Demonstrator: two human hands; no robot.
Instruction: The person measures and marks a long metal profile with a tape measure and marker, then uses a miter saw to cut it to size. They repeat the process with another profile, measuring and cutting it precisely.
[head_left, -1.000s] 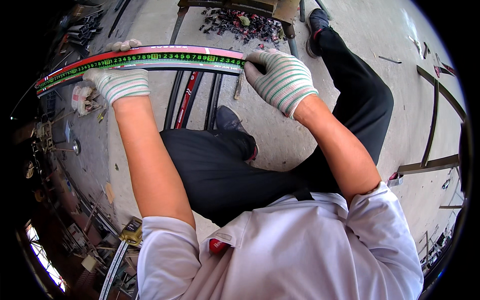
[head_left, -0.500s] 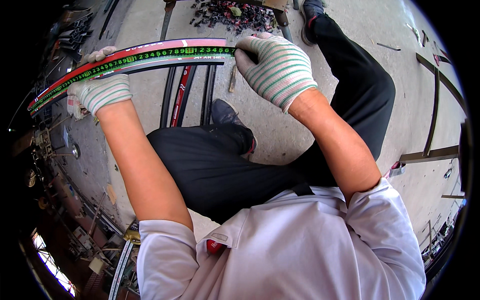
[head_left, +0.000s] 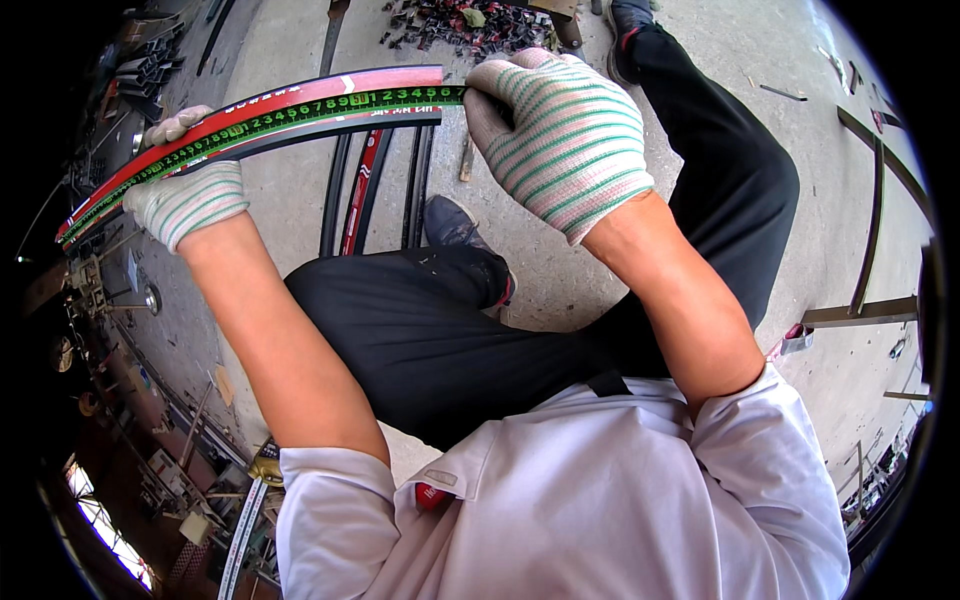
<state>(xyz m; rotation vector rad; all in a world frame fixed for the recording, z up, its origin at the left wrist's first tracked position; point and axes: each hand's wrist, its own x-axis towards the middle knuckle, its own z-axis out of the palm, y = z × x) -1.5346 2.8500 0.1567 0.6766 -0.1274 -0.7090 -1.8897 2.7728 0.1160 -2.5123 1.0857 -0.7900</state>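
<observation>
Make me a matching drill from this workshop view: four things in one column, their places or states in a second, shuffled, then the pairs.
Things:
1. left hand
2. right hand
3. green tape measure
4. metal scraps

Places or states:
A. piled on the floor at the top
B. stretched along the red curved strip
C. pinching the tape's near end
D. gripping the strip from below, farther out

Pairs: 1-D, 2-C, 3-B, 4-A

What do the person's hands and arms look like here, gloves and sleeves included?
Both the left hand and the right hand wear white knit work gloves with green stripes. The forearms are bare; short white shirt sleeves end above the elbows.
</observation>
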